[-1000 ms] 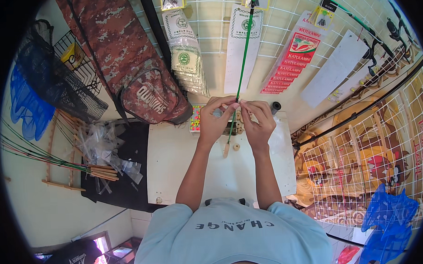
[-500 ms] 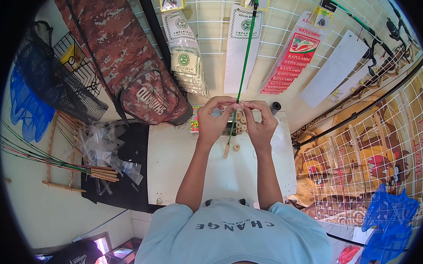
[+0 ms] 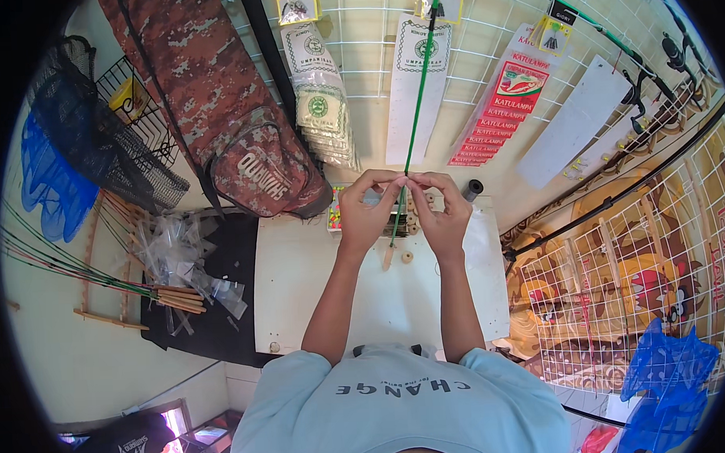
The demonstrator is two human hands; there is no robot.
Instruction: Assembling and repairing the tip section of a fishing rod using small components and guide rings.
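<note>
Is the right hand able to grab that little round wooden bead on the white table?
Probably yes. The bead lies in the open on the white table, just below the right hand, with nothing between them. But that hand is pinching the green rod together with the left hand.
</note>
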